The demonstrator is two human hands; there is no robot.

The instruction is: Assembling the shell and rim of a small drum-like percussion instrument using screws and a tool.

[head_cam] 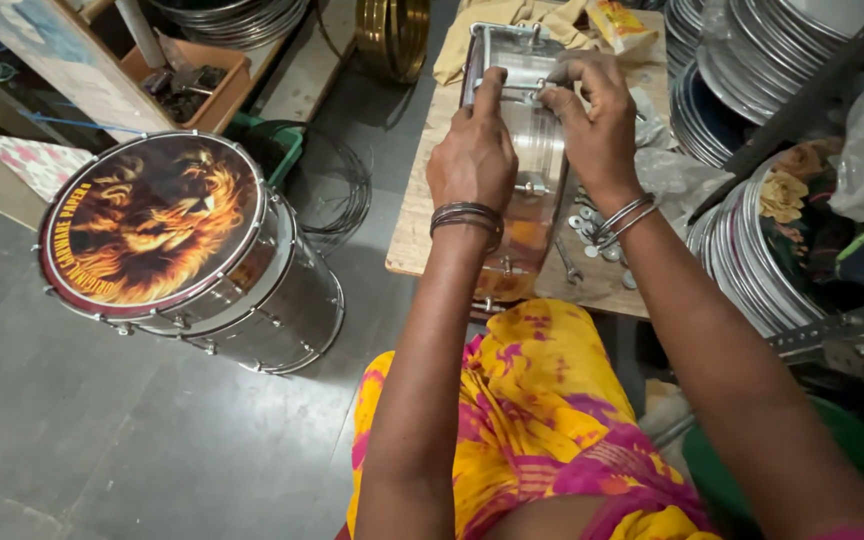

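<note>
Yellow and pink cloth covers our lap at six o'clock, and from there both forearms run up toward twelve. Our left hand (472,150) and right hand (592,125) meet on a shiny metal drum shell (532,150) that lies on the wooden bench (417,225) with its long axis pointing from six to twelve, away from us. The left hand rests over the shell's near-left flank, its index finger stretched up toward twelve along the metal. The right hand sits just beside it at about one o'clock, fingertips pinched on a small fitting (537,95) on the shell's top face; we cannot tell exactly what the fitting is. Both hands touch the shell, and the right one is the nearer to the fitting.

At four o'clock of the shell, loose washers and bolts (592,225) lie on the bench with a small spanner (567,258). Farther right, stacked metal hoops (742,260) lean in a rack. Over at nine o'clock a finished drum (187,250) with a lion picture on its head lies tilted on the grey floor (102,440). Beyond the shell, at twelve, a crumpled tan cloth (512,25) lies on the bench.
</note>
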